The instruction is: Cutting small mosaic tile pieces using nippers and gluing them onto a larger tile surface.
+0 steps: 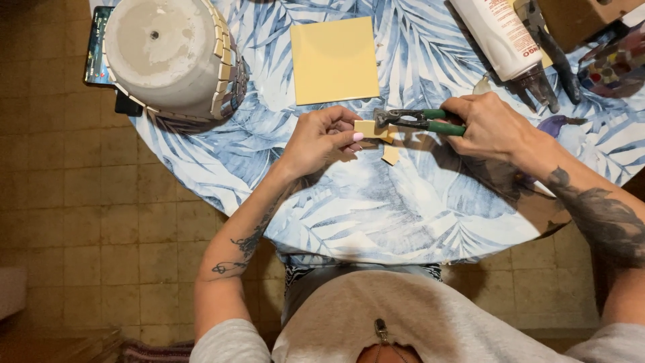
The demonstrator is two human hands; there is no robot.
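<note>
A small yellow tile piece [368, 129] sits just above the centre of the round table [376, 208], pinched at its left edge by the left hand [321, 140], fingers closed narrowly on it. The nippers [410, 121], green-handled, bite its right edge; the right hand [487, 124], at 3 o'clock of the piece, is wrapped tight around the handles. The cutting step seems underway; a firm squeeze looks due. A snipped fragment [390, 155] lies at 5 o'clock, a whole yellow tile [334, 60] at 12, a half-tiled upturned pot [171, 57] at 10.
</note>
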